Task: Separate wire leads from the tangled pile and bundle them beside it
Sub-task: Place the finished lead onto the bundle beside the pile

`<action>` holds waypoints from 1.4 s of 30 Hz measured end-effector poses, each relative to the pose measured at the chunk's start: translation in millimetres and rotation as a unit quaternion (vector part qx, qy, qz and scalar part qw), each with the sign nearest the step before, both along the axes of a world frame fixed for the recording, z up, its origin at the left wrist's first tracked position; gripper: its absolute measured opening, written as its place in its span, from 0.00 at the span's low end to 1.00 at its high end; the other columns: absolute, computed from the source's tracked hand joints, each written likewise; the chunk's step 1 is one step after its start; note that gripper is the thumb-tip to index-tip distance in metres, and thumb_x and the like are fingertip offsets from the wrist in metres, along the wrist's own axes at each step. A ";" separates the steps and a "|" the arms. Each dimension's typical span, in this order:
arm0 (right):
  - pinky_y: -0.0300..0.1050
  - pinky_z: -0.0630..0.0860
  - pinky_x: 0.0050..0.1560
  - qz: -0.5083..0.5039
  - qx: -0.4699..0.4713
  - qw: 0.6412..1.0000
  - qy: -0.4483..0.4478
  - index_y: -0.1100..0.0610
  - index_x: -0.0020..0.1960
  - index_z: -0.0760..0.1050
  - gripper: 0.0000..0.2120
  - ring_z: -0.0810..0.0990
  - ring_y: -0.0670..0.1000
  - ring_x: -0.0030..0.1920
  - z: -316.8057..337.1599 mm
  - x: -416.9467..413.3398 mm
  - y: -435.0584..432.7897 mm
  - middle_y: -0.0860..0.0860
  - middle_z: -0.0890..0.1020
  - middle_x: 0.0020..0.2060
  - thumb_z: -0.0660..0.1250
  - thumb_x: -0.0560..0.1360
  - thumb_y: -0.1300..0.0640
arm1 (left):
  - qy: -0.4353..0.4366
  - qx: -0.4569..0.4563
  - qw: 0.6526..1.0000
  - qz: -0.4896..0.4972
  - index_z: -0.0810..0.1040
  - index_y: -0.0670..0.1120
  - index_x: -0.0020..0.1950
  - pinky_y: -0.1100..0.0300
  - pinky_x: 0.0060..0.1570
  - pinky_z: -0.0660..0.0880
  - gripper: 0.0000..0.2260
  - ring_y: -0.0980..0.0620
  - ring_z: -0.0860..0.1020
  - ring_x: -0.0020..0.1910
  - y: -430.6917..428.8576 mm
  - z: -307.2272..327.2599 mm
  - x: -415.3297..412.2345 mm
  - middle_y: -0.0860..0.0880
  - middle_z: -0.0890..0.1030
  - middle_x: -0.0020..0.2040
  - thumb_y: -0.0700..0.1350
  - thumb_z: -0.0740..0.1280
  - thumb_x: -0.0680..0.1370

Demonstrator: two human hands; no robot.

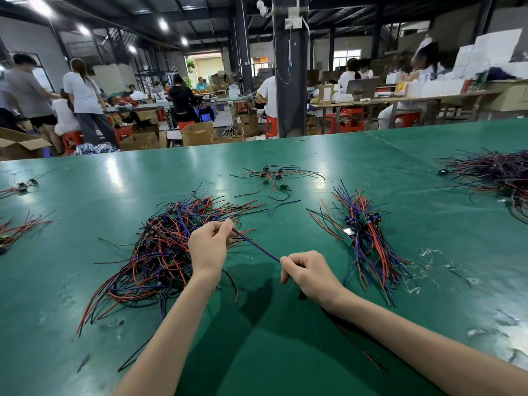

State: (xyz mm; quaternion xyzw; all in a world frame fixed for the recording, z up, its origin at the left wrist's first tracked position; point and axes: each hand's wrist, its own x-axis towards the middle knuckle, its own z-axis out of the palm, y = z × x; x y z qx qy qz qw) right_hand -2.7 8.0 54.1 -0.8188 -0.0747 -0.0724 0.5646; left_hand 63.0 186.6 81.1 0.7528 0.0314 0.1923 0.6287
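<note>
Most of the sorting was left to do, by our reckoning: the tangled pile [168, 247] of red, black and blue leads on the green bench [271, 338] was plainly larger than the bundle [368, 244] lying apart to its right, where separated leads lay roughly side by side. We held one blue lead [255, 245] stretched between our hands, just beside the pile. Our left hand [210, 247] pinched it at the pile's edge, and our right hand [305, 271] pinched the near end with fingers curled. Whether its far end was clear of the tangle we could not tell. It had not yet joined the bundle.
</note>
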 end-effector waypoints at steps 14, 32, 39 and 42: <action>0.35 0.58 0.23 0.006 -0.009 1.000 0.005 0.53 0.24 0.73 0.23 0.59 0.43 0.20 1.7 -0.4 0.1 0.44 0.61 0.16 0.62 0.78 0.60 | 0.243 -0.470 0.834 -0.158 0.80 0.37 0.30 0.68 0.22 0.71 0.19 0.57 0.71 0.20 0.3 9.1 -2.9 0.50 0.73 0.22 0.42 0.64 0.79; 0.40 0.64 0.25 0.025 -0.035 0.999 0.011 0.51 0.25 0.73 0.23 0.61 0.45 0.21 -0.4 -1.1 0.2 0.44 0.62 0.17 0.60 0.78 0.60 | -0.125 0.147 0.981 0.035 0.80 0.47 0.38 0.73 0.35 0.68 0.08 0.55 0.75 0.32 2.7 -7.6 -1.3 0.53 0.80 0.32 0.45 0.68 0.77; 0.42 0.65 0.27 0.021 -0.020 1.000 0.004 0.51 0.27 0.75 0.22 0.64 0.48 0.25 0.5 -0.8 -0.1 0.47 0.64 0.21 0.59 0.80 0.58 | -0.011 -0.092 0.995 -0.041 0.81 0.47 0.40 0.70 0.37 0.73 0.07 0.59 0.75 0.34 -5.7 -6.9 -4.5 0.53 0.82 0.36 0.47 0.69 0.76; 0.44 0.65 0.29 0.013 -0.012 1.000 -0.013 0.50 0.28 0.75 0.22 0.68 0.51 0.29 1.5 -0.3 0.4 0.53 0.67 0.25 0.59 0.80 0.58 | 0.064 -0.149 0.981 -0.110 0.80 0.42 0.43 0.68 0.35 0.72 0.09 0.60 0.73 0.32 -14.8 -7.4 -8.6 0.50 0.82 0.37 0.47 0.68 0.76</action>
